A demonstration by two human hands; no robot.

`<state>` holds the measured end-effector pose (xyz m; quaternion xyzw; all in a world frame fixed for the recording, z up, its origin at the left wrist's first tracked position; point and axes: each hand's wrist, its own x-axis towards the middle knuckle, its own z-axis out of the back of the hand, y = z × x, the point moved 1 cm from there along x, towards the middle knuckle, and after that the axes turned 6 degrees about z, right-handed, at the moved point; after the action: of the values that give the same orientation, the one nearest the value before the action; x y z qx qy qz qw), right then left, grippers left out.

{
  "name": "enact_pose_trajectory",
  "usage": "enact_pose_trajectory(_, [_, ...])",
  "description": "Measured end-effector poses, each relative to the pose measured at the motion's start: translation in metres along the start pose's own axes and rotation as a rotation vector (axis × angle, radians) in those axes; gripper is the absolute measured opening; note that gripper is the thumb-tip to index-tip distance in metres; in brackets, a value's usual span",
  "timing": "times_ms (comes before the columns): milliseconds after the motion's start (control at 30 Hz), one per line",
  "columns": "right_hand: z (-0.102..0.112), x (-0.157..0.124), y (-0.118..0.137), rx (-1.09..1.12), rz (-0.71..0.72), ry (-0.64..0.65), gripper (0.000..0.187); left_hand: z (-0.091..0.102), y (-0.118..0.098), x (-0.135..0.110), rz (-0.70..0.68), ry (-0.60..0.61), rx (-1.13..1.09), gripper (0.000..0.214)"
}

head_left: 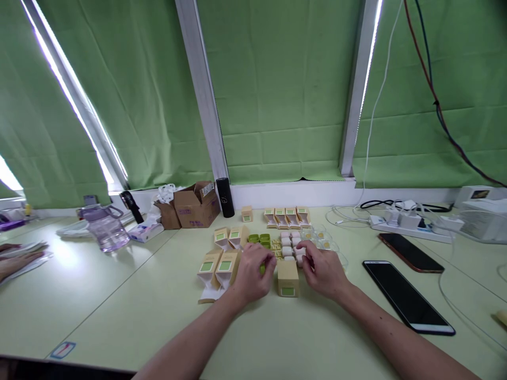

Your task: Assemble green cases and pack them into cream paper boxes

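Observation:
A small tan box with a green label (288, 278) stands on the table between my two hands. My left hand (255, 272) is closed just left of it, fingers curled inward. A bit of green shows beneath those fingers; what they hold is hidden. My right hand (322, 268) is closed at the right edge of a group of pale pink blocks (285, 241), thumb and index finger around one block. Beside the blocks lie small yellow-green pieces (276, 245), green square cups (259, 238) and clear plastic domes (325, 244). Open tan boxes (227, 262) sit left of my left hand.
More tan boxes (291, 215) line the back. A cardboard carton (197, 206), black cylinder (225, 197) and purple water jug (105, 228) stand at the back left. Two phones (407, 295) and a power strip (412, 227) lie right. Another person's hands (18, 261) hold papers far left.

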<state>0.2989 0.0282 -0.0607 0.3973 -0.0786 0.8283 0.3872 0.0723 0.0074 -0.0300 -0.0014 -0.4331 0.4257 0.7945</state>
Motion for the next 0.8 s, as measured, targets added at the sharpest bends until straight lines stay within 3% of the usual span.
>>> enact_pose_trajectory(67, [-0.001, -0.001, -0.001, -0.027, -0.015, 0.002, 0.025, 0.002, -0.007, 0.001, -0.044, 0.026, 0.014, 0.009])
enact_pose_trajectory(100, [-0.002, -0.001, -0.001, -0.033, -0.024, 0.003, 0.025, 0.003, -0.01, 0.001, -0.055, 0.061, 0.028, 0.012])
enact_pose_trajectory(267, [-0.004, -0.002, 0.0, -0.042, -0.046, -0.049, 0.024, 0.004, -0.026, 0.002, -0.044, 0.339, 0.102, 0.047])
enact_pose_trajectory(400, [-0.001, 0.0, 0.002, -0.027, 0.012, -0.15, 0.025, -0.001, -0.03, 0.003, -0.034, 0.475, 0.166, 0.063])
enact_pose_trajectory(633, [0.003, 0.003, 0.003, 0.032, 0.08, -0.234, 0.025, 0.005, -0.036, 0.014, -0.009, 0.577, 0.174, 0.059])
enact_pose_trajectory(800, [0.006, 0.005, 0.004, 0.093, 0.132, -0.289, 0.023, 0.027, -0.035, 0.041, 0.049, 0.478, 0.135, 0.058])
